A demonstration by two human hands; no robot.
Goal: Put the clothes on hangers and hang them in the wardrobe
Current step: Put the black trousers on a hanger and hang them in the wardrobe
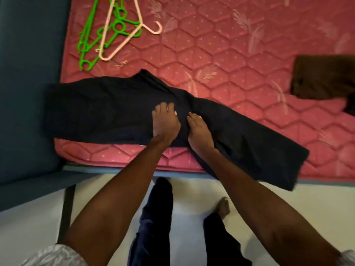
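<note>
Flat beneath both hands [166, 121] [198, 129] lie dark trousers [92, 110].

A home bedroom: a bare pink quilted mattress [230, 54] lies on a blue bed frame [28, 93] over a pale floor [192, 191], with plastic clothes hangers [115, 31] and dark garments [107, 110] spread on it.

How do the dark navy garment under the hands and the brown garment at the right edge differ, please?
The dark navy garment lies spread across the mattress, one end hanging over the edge; the brown garment sits bunched, cut off by the frame. The left hand and right hand rest on the navy one; nothing touches the brown. Neither is on a hanger.
</note>
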